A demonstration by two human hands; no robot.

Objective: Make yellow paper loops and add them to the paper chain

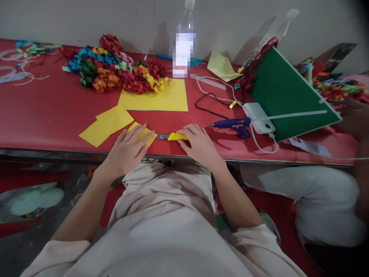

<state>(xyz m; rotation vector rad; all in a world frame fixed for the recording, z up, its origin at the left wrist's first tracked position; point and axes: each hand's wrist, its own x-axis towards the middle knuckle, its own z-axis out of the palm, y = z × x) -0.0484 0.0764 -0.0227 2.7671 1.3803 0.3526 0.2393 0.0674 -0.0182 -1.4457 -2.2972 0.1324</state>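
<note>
A long red table (52, 111) runs the width of the view against a plain grey-white wall, its cover smooth and matte, its near edge banded in metal. At six o'clock, close to that edge, the left hand (129, 148) lies flat, fingers spread, pressing down a small yellow paper piece (142, 132); it pins the sheet rather than gripping it. Just beside it at three o'clock the right hand (198, 144) rests with fingers curled loosely over a yellow utility knife (176, 136) — the serrated yellow handle shows past the fingertips and a grey blade points toward the left hand; how firmly the fingers close on it I cannot tell. At ten o'clock from the hands lie two overlapping yellow offcuts (105, 125), and at twelve o'clock a larger flat yellow sheet (161, 98). Beyond that sits a heap of pleated paper chains (115, 71) in blue, green, orange, red and yellow, crinkled and springy-looking. A clear plastic bottle (184, 42) stands at twelve o'clock by the wall. At two o'clock a blue glue gun (235, 125) lies on its side near a white power adapter (259, 117) with trailing cables, and a stiff green board (285, 94) tilts up — another person's light-trousered knee (317, 192) shows at four o'clock.
</note>
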